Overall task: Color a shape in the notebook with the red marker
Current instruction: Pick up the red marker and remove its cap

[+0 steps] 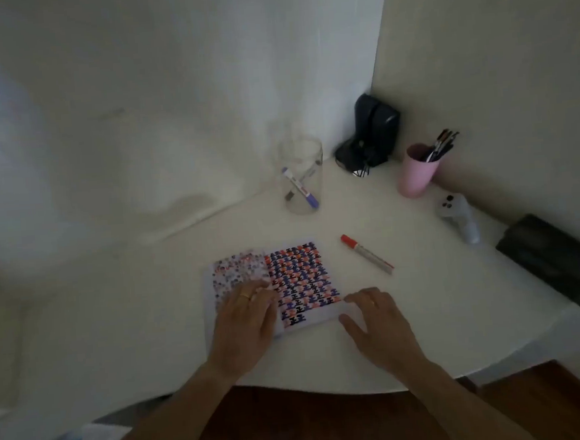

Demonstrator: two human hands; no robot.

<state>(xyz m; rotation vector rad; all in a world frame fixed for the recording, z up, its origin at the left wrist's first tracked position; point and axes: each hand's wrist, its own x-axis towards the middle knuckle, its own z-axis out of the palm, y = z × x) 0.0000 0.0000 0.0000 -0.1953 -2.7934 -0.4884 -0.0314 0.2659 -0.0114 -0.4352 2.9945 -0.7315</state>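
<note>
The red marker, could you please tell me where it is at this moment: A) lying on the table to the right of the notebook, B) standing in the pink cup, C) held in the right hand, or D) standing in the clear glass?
A: the red marker lies capped on the table to the right of the notebook, untouched, while both hands rest flat at the notebook's near edge.

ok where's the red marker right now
In the head view the red marker lies capped on the table, right of the notebook, beyond the right hand; neither hand touches it.
</note>
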